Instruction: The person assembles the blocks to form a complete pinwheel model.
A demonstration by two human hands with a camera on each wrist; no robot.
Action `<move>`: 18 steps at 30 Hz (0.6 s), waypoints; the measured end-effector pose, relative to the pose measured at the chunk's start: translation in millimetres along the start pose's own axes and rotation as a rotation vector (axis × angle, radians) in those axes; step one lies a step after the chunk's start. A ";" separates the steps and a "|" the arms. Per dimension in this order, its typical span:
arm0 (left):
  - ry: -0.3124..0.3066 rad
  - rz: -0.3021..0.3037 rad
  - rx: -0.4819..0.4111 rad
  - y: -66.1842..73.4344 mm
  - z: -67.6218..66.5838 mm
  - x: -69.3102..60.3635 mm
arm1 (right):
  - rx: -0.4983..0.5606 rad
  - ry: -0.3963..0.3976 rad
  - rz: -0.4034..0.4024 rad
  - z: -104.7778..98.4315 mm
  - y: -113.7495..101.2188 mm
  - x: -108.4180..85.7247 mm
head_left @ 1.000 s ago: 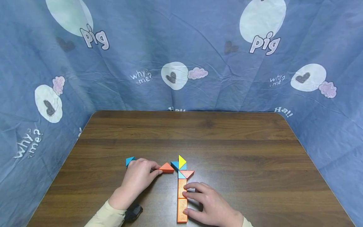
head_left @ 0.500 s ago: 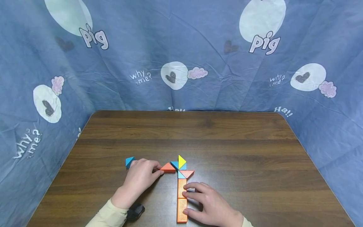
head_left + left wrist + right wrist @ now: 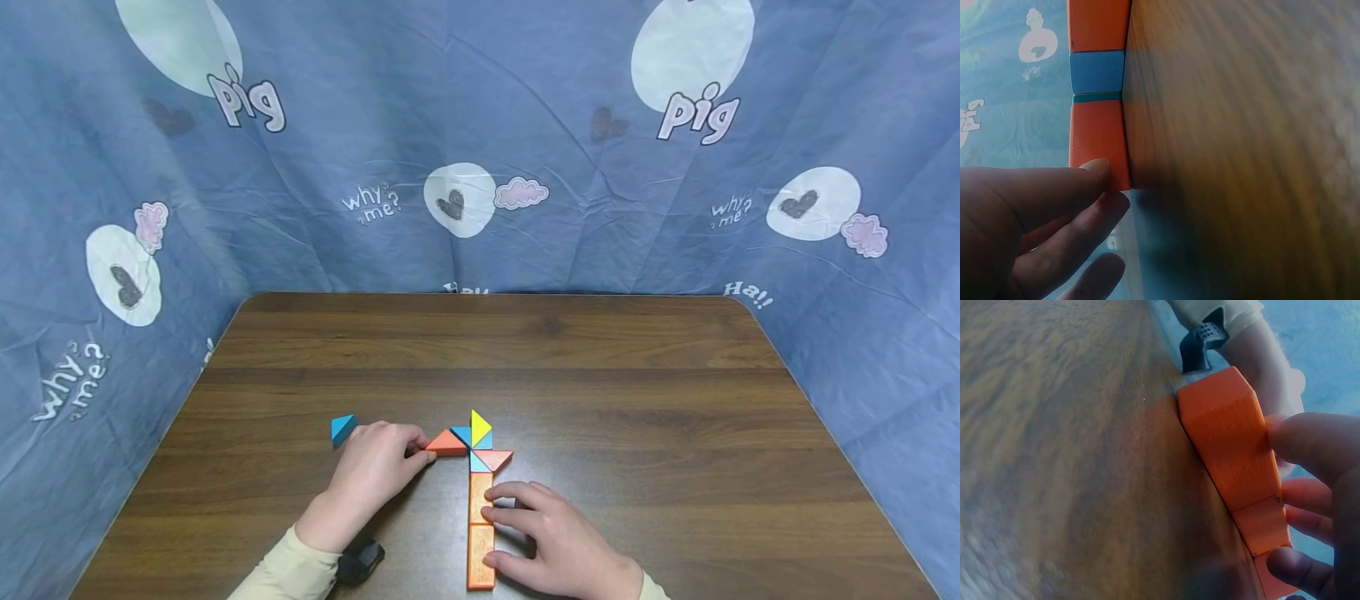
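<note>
My left hand (image 3: 372, 462) pinches a red triangular block (image 3: 447, 445) between thumb and fingers, at the left of a pinwheel of triangular blocks. That block's tip lies against the pinwheel's middle in the head view. The pinwheel has blue triangular blocks (image 3: 461, 434), a yellow triangular block (image 3: 480, 428) and a pale red triangular block (image 3: 495, 459). Below it runs a column of two orange rectangular blocks (image 3: 481, 557). My right hand (image 3: 558, 533) rests its loosely bent fingertips on the column's right edge. In the left wrist view the red block's side (image 3: 1099, 134) stands nearly in line with others.
A single blue triangular block (image 3: 342, 428) lies just beyond my left hand. A black camera (image 3: 360, 562) sits at my left wrist. The wooden table (image 3: 637, 400) has a blue printed cloth (image 3: 570, 117) behind it and at its sides.
My left hand has slid the red triangular block a little to the right, up to the pinwheel. The right hand has stayed in place against the orange blocks.
</note>
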State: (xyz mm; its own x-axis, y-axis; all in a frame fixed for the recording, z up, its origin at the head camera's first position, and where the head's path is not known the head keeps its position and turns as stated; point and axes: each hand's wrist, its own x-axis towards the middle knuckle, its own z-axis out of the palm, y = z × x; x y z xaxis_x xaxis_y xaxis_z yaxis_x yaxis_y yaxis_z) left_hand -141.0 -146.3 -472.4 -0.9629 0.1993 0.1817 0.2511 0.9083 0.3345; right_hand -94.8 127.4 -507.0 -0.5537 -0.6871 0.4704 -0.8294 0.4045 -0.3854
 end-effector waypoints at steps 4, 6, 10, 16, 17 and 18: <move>0.007 0.006 0.004 -0.1 0.9 -0.1 | -0.006 0.008 -0.007 0.4 0.3 -0.2; 0.008 0.009 0.008 0.3 1.2 0.2 | -0.008 0.007 -0.006 0.3 0.2 -0.2; 0.014 0.013 0.013 1.1 1.5 0.3 | -0.010 -0.005 0.004 -0.6 0.0 -0.2; 0.029 0.022 0.015 2.0 1.3 -0.2 | 0.000 -0.028 0.026 -1.4 -0.5 -0.4; 0.027 0.022 0.016 2.0 1.3 0.0 | 0.001 -0.028 0.029 -1.3 -0.5 -0.4; 0.026 0.022 0.016 2.0 1.4 0.2 | 0.002 -0.031 0.031 -1.3 -0.6 -0.4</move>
State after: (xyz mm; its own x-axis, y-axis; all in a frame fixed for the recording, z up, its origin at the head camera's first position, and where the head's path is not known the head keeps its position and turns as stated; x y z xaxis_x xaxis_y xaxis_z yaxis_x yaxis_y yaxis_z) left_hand -140.8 -143.9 -472.9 -0.9542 0.2103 0.2127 0.2708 0.9094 0.3157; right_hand -94.2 128.3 -506.0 -0.5765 -0.6926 0.4334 -0.8117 0.4249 -0.4007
